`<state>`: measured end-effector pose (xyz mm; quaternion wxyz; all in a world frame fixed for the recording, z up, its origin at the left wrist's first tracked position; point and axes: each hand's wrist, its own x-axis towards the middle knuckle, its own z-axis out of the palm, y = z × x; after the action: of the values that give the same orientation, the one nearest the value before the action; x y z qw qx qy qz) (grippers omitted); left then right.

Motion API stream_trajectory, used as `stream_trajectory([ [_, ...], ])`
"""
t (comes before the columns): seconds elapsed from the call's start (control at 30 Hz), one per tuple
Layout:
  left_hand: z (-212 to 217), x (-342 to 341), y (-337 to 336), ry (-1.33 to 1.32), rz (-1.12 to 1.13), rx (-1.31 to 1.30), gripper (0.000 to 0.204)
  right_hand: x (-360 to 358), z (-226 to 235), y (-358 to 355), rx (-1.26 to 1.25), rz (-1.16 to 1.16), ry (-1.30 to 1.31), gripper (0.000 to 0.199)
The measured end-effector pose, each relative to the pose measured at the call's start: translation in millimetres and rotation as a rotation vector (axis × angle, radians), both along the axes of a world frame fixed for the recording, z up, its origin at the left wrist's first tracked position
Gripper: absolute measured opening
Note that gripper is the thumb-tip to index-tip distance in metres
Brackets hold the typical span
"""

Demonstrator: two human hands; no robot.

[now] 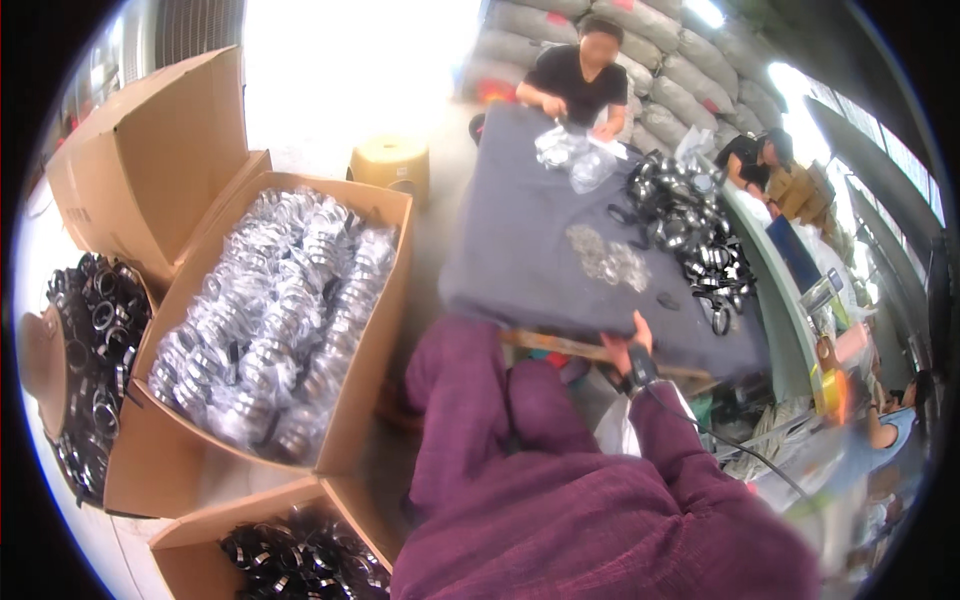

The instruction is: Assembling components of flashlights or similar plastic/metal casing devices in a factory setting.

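My right hand (632, 346) is at the near edge of a table (510, 250) covered in dark grey cloth. Its thumb lies up over the top and the fingers curl at the edge, gripping it. A black band with a cable circles that wrist. Past the hand, a heap of clear small pieces (608, 258) lies on the cloth. Farther right is a pile of black and silver ring-shaped metal parts (680, 205). One small dark part (668, 300) sits apart, close to my hand. My left hand does not show.
A carton (362, 400) of plastic-wrapped rings stands to my left. Other boxes of black rings (300, 560) flank it. A yellow stool (390, 160) stands behind. Across the table a person (580, 85) handles clear bags (575, 155); another person (750, 165) works at right.
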<state>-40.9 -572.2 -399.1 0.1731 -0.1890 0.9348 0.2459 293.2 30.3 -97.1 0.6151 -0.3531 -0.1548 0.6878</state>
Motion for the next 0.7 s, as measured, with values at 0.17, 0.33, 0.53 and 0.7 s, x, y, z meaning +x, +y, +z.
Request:
stream_trajectory([
  [0.17, -25.3, 23.9, -14.9, -0.044, -0.092, 0.034, 0.09, 3.1, -7.4, 0.5, -0.033, 0.036, -0.059, 0.048],
  [0.33, -32.1, 7.6, -39.3, -0.02, -0.196, 0.032, 0.087, 29.8, -13.7, 20.5, -0.013, 0.082, 0.042, 0.049],
  [0.53, -44.1, -9.8, -27.0, 0.009, -0.345, 0.066, 0.084, 6.6, -6.6, -3.5, 0.001, 0.041, -0.036, 0.049],
  [0.7, -52.0, -16.9, -35.5, 0.002, -0.467, 0.08, 0.082, 8.4, -11.2, 5.9, -0.039, 0.03, 0.002, 0.048],
])
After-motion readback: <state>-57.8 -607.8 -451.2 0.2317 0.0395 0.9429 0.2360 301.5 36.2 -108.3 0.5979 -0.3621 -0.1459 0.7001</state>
